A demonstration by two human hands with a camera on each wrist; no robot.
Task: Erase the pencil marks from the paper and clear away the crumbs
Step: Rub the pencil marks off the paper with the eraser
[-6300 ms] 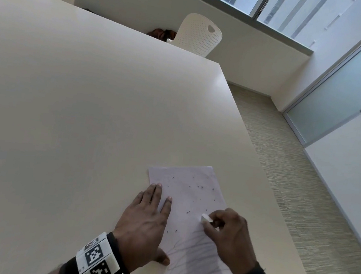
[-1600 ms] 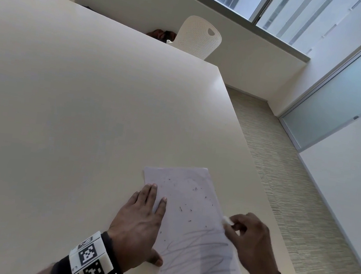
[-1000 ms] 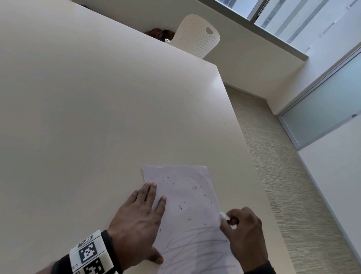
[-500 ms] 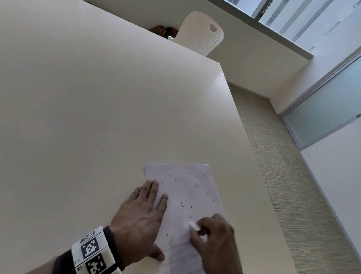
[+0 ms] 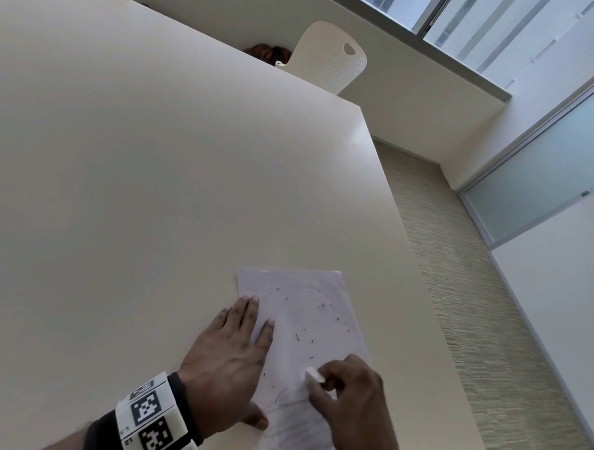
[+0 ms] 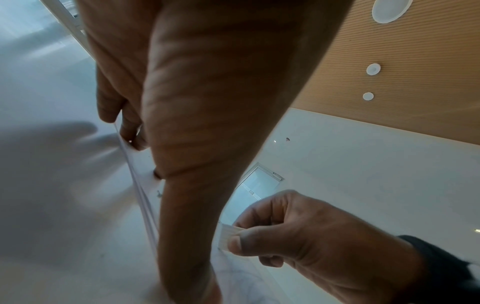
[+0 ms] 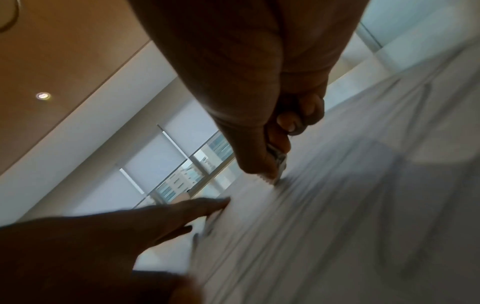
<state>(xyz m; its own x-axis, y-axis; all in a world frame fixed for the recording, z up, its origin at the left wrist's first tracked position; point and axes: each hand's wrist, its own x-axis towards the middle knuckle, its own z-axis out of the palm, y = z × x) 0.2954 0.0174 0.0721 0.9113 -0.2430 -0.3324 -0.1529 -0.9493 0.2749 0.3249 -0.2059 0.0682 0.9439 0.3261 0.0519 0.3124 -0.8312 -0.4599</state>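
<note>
**Eraser on the sheet, one hand pinning the paper**

The paper (image 5: 296,337) lies near the right edge of the pale desk (image 5: 124,185), its long side running away from the person. Small dark crumbs (image 5: 306,338) are scattered over its upper and middle part, and faint pencil marks (image 5: 294,434) loop across the lower part, partly under the right hand.

The white eraser (image 5: 315,375) is pinched between the thumb and curled fingers of the right hand (image 5: 351,407), its tip down on the sheet at the top of the scribble (the right wrist view is streaked with blur, so the contact is clearer from the left wrist view). That wrist comes in from the lower right, knuckles up, hand bent over the page.

The left hand (image 5: 230,362) lies flat with straight fingers, palm down, across the left edge of the paper: fingertips on the sheet, thumb (image 5: 258,422) touching it lower down, the rest on the desk. It grasps nothing. A band of black-and-white markers (image 5: 151,427) wraps that wrist.

Beyond the desk's far edge stands a white perforated chair (image 5: 327,58)
</note>
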